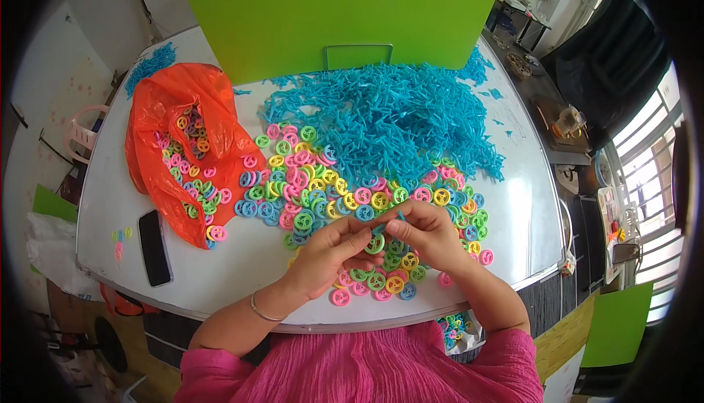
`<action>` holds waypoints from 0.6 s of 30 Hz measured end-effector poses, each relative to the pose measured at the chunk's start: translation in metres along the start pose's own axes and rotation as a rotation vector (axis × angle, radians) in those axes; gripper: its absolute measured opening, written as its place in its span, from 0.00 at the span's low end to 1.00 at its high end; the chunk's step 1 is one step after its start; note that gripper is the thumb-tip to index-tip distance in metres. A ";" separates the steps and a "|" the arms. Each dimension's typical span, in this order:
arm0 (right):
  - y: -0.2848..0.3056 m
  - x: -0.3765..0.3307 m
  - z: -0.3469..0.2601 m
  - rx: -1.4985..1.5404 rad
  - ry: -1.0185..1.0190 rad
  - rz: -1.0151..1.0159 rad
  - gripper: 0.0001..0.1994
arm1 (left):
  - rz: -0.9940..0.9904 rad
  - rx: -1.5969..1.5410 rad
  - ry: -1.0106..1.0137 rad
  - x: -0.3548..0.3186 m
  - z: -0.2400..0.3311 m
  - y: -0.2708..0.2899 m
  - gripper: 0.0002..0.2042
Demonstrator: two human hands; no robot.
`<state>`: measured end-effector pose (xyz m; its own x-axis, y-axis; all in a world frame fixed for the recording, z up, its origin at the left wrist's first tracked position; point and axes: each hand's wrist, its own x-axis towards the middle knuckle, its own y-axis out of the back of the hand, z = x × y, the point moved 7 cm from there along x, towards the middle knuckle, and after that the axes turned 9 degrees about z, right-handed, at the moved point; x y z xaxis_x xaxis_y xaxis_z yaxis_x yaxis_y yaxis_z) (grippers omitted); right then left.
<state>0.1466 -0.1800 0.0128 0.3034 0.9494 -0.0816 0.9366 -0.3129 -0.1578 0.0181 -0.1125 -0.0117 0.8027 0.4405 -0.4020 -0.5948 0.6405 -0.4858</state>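
My left hand [331, 250] and my right hand [427, 237] meet over the near middle of the table. Between the left thumb and fingers is a small green plastic wheel [375, 244] with spokes. A thin blue plastic piece [400, 217] shows at the fingertips of my right hand, which are pinched together; the fingers partly cover it. Many small spoked wheels [301, 179] in pink, yellow, green and blue lie around and under both hands. Beyond them spreads a big heap of thin blue plastic pieces [396, 113].
An orange-red plastic bag [150, 132] with more wheels lies open on the left of the white table [220, 278]. A black phone [155, 247] rests near it. At the back stands a large green board [337, 14] with a wire handle. Below the right table edge are more wheels [456, 330].
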 end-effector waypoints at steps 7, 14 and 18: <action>-0.012 -0.003 -0.005 -0.057 0.095 -0.034 0.07 | 0.060 0.002 -0.046 -0.006 0.010 0.001 0.07; -0.018 -0.010 -0.006 -0.097 0.178 0.015 0.07 | 0.135 -0.053 -0.095 -0.009 0.003 0.002 0.05; -0.015 -0.012 -0.006 -0.297 0.196 0.085 0.07 | 0.103 -0.120 -0.076 -0.010 -0.001 0.002 0.05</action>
<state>0.1300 -0.1861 0.0222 0.3831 0.9167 0.1130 0.9080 -0.3963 0.1359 0.0088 -0.1160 -0.0091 0.7352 0.5494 -0.3970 -0.6716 0.5113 -0.5362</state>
